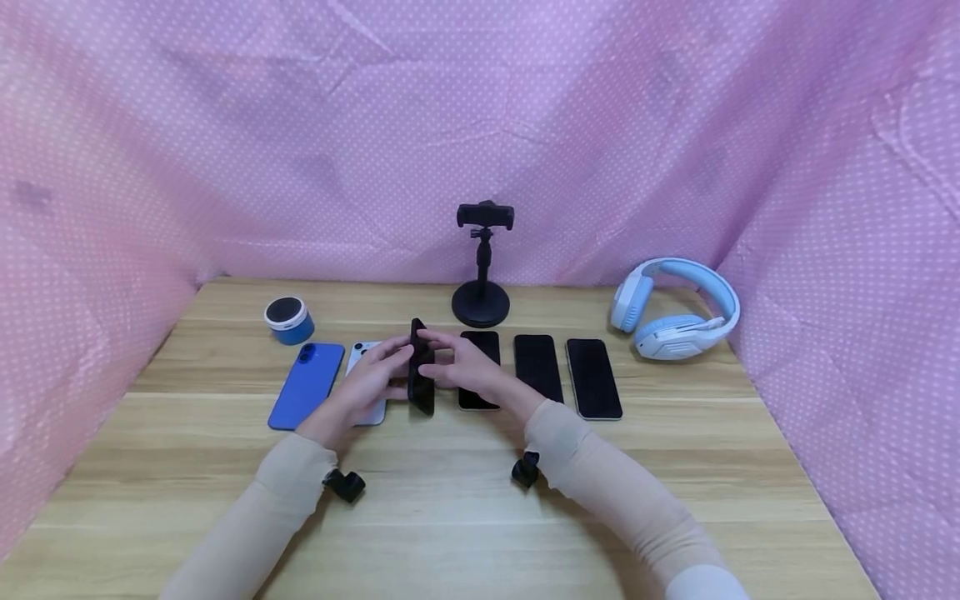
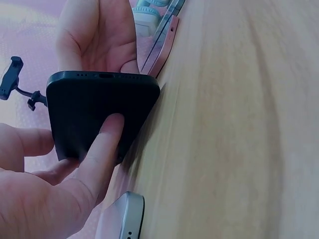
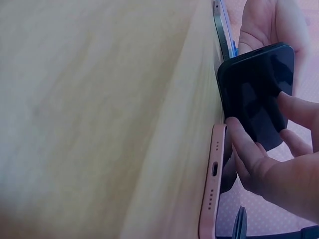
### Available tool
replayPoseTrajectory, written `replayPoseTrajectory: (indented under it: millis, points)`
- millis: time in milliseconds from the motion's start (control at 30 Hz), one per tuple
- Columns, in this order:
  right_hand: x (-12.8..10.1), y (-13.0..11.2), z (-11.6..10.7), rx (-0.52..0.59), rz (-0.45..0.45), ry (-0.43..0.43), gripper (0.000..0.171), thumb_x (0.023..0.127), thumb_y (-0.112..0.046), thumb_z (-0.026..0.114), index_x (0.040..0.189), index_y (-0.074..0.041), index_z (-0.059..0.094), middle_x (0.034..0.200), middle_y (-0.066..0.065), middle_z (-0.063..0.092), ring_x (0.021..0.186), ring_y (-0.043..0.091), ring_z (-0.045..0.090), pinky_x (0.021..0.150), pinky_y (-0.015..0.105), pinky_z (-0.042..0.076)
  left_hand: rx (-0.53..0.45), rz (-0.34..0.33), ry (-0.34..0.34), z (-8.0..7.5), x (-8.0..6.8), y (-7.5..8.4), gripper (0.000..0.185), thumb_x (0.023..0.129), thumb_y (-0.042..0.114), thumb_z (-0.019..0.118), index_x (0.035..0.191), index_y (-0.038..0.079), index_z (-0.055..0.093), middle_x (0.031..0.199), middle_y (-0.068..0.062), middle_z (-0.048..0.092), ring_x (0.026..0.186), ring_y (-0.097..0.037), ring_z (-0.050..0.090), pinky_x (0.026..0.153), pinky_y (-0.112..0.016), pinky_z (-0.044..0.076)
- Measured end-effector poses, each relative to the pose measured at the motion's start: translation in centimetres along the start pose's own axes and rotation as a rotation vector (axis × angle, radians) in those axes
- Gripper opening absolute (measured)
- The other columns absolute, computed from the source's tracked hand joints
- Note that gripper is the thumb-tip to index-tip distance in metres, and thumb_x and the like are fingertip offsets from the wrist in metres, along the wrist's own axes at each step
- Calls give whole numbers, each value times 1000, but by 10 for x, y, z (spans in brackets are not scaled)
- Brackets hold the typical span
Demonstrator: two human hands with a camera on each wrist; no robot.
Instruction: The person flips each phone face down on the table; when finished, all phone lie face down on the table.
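A black phone (image 1: pixel 422 367) stands tilted up on the wooden table, held between both hands. My left hand (image 1: pixel 372 375) grips it from the left, with one finger laid along its dark back in the left wrist view. From the right, my right hand (image 1: pixel 465 364) holds it by the glossy screen side, fingers spread near its edges in the right wrist view. A white phone (image 1: pixel 372 412) lies partly hidden under my left hand. Below my right hand is a pink-edged phone (image 3: pixel 213 184), its dark screen upward.
A blue phone (image 1: pixel 307 387) lies at the left, and two dark-screened phones (image 1: pixel 538 367) lie to the right. Behind them stand a small blue-and-white round speaker (image 1: pixel 290 321), a black phone stand (image 1: pixel 482 304) and blue-and-white headphones (image 1: pixel 675 337). Pink dotted cloth (image 1: pixel 337 167) surrounds the table (image 1: pixel 450 517).
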State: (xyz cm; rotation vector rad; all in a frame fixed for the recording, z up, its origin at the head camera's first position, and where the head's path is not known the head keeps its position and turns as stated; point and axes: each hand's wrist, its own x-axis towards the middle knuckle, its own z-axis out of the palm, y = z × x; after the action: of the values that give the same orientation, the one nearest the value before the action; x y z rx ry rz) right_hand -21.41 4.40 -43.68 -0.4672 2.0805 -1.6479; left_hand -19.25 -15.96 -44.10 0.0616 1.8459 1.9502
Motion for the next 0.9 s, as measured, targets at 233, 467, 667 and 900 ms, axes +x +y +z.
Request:
replayPoseTrajectory:
  millis: [233, 467, 667, 900]
  points:
    - [2, 1, 3, -40, -18, -27, 65, 96, -12, 72, 154, -19, 45, 146, 16, 47, 124, 26, 59, 91, 33, 57, -22, -5, 27, -2, -3, 1, 48, 111, 27, 44, 155, 9, 37, 153, -20, 44, 122, -28, 58, 94, -49, 56]
    - [3, 0, 6, -102, -34, -34, 63, 96, -9, 72, 153, -15, 46, 141, 14, 52, 94, 18, 67, 72, 30, 58, 13, 1, 28, -9, -5, 2, 49, 110, 25, 46, 154, 7, 38, 146, -24, 49, 107, -24, 65, 92, -46, 57]
    - [6, 4, 5, -214, -121, -35, 58, 94, -4, 73, 148, -6, 51, 137, 17, 58, 87, 15, 69, 66, 28, 59, 25, -4, 48, -13, -6, 1, 46, 110, 21, 48, 152, 6, 42, 142, -26, 50, 104, -24, 67, 86, -41, 60]
    - [9, 3, 1, -422, -153, -9, 55, 89, -4, 78, 141, -5, 59, 68, 20, 62, 52, 11, 57, 56, 21, 52, 38, 3, 44, -16, -4, -3, 44, 110, 14, 46, 151, -1, 41, 134, -26, 55, 103, -27, 67, 85, -41, 60]
